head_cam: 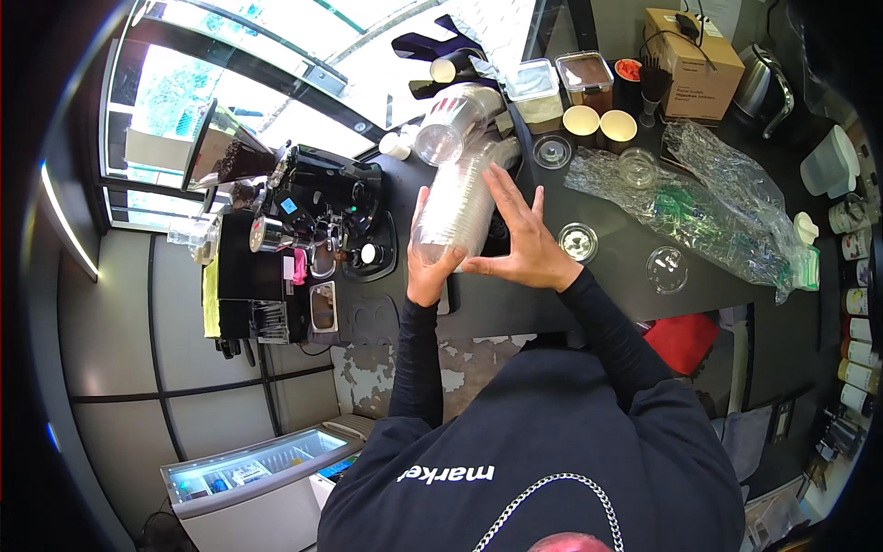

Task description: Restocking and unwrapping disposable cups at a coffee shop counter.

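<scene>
My left hand (429, 272) is wrapped around the near end of a long stack of nested clear plastic lids (457, 207). The stack tilts away from me over the dark counter (497, 303). On its other side my right hand (528, 241) is spread, with fingers apart. Its fingertips and thumb come close to the stack; whether they touch it is unclear. Just beyond the stack's far end lie nested clear plastic cups (441, 134). Right of my right hand, a loose clear lid (578, 243) rests on the counter, and another flat lid (667, 270) lies farther right.
Crumpled clear plastic wrap (724, 200) spreads across the right side. Paper cups (581, 121), lidded containers (585, 76), a cardboard box (697, 69) and an electric kettle (759, 90) stand behind. At left are an espresso machine (331, 186) and a coffee grinder hopper (227, 152).
</scene>
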